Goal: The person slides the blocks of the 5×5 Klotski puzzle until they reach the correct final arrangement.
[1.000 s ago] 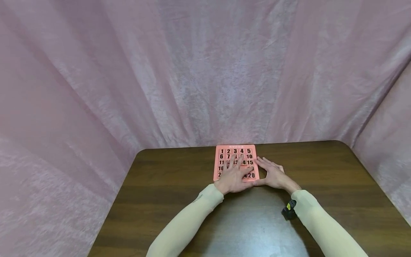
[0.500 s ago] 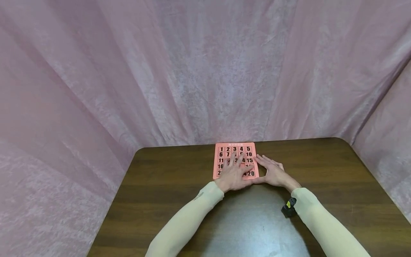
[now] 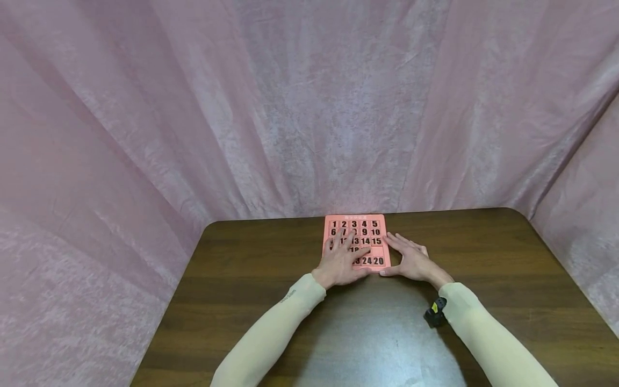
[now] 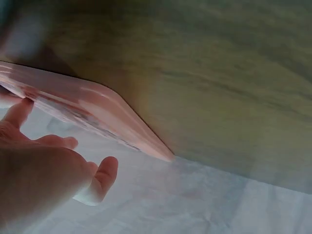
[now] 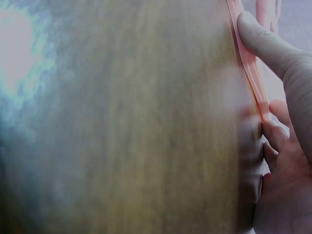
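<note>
A pink number slide puzzle, with rows of black-numbered tiles, lies flat at the far edge of the table. Over its left and lower part my left hand spreads its fingers, one fingertip touching a tile in the fourth row. Several tiles at the lower left are hidden under that hand. A bare gap shows at the right end of the fourth row. My right hand steadies the lower right corner, its thumb against the near edge and its fingertips along the right side.
The brown wooden table reaches to a pink velvet curtain directly behind the puzzle. A small black device sits at the right wrist. Glare brightens the table's near middle.
My left hand has moved left, and a fourth-row tile has slid left with it, leaving the gap at the row's right end. The right hand stays at the corner.
</note>
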Demonstrator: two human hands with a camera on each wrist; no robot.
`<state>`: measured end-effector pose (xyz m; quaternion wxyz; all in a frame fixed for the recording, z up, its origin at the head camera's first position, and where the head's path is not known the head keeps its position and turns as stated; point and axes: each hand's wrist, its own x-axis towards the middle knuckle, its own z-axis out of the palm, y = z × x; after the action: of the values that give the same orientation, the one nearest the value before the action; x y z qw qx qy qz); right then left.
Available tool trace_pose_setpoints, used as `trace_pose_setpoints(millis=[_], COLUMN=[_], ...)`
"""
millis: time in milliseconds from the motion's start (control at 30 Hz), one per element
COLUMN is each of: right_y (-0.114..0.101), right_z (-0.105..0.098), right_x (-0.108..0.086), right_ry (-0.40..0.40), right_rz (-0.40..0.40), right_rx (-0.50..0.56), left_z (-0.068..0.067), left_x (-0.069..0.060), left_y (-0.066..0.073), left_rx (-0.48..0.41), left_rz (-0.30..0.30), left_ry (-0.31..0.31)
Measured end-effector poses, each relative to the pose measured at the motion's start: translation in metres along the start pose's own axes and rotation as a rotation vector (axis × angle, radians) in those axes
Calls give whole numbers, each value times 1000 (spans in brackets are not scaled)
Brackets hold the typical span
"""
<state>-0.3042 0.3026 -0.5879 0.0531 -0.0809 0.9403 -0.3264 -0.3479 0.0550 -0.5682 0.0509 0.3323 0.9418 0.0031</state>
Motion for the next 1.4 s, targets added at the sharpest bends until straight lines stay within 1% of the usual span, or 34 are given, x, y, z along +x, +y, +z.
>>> trace_pose_setpoints(millis=[100, 267, 333, 433, 733, 1100, 1400], right_y=[1, 1, 0, 0, -1, -2, 3], right_z=[0, 0, -1, -1, -1, 0, 0], right_x=[0, -1, -1, -1, 0, -1, -2], right_ry=[-3, -13, -15, -16, -16, -5, 1], right_rz=[4, 1, 0, 2, 5, -1, -21], right_rx=[-9, -12, -10, -8, -1, -2, 13], left_z=[-2, 0, 2, 5, 7, 6, 6], left_x=[-5, -20, -25, -29, -27, -21, -16], left_y=[4, 18, 21, 24, 22, 20, 19], left_rx=[-5, -25, -22, -12, -31, -83, -74], left_rz=[14, 85, 101, 105, 101, 77, 68], left_ry=[5, -4, 0, 21, 38, 26, 42])
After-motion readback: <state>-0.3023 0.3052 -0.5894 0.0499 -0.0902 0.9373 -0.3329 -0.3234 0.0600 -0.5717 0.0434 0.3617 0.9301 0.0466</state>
